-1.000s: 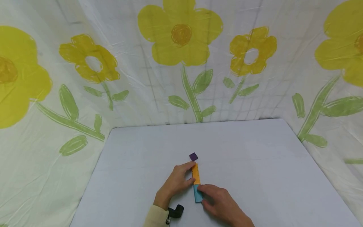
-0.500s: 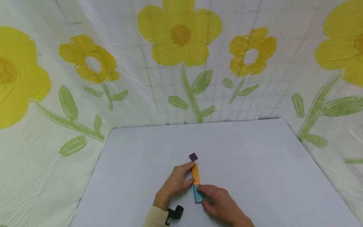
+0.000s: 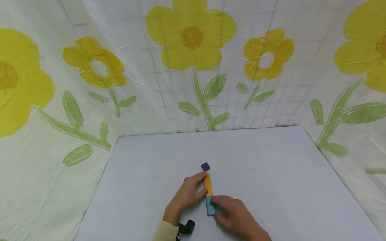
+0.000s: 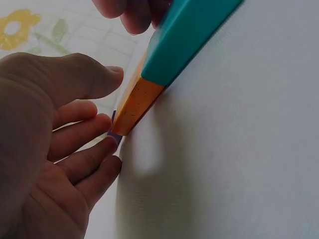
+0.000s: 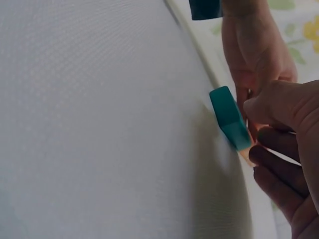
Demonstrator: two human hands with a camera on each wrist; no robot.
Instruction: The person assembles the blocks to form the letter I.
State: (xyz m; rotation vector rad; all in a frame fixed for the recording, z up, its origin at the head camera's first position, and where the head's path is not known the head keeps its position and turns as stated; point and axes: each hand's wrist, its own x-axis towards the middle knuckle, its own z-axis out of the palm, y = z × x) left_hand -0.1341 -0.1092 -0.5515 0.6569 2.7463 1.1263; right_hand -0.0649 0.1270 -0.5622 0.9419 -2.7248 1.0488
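An orange block [image 3: 208,184] and a teal block [image 3: 210,206] lie end to end in one line on the white table, the orange one farther off. My left hand [image 3: 187,194] is at the left of the orange block, its index fingertip by the far end and its thumb by the near end. From the right, my right hand [image 3: 233,214] touches the teal block, index fingertip near the joint and thumb by the near right corner. Neither hand wraps round a block. The left wrist view shows the orange block [image 4: 137,102] partly behind the teal block [image 4: 187,40].
Just beyond the orange block sits a small dark purple block [image 3: 205,166], turned at an angle. A black device [image 3: 187,227] is worn at the left wrist. Behind the table [image 3: 271,160] hangs a curtain [image 3: 135,67] with printed yellow flowers.
Almost nothing differs. Both hands and the blocks keep their places, with only a very slight shift of the left wrist and right hand.
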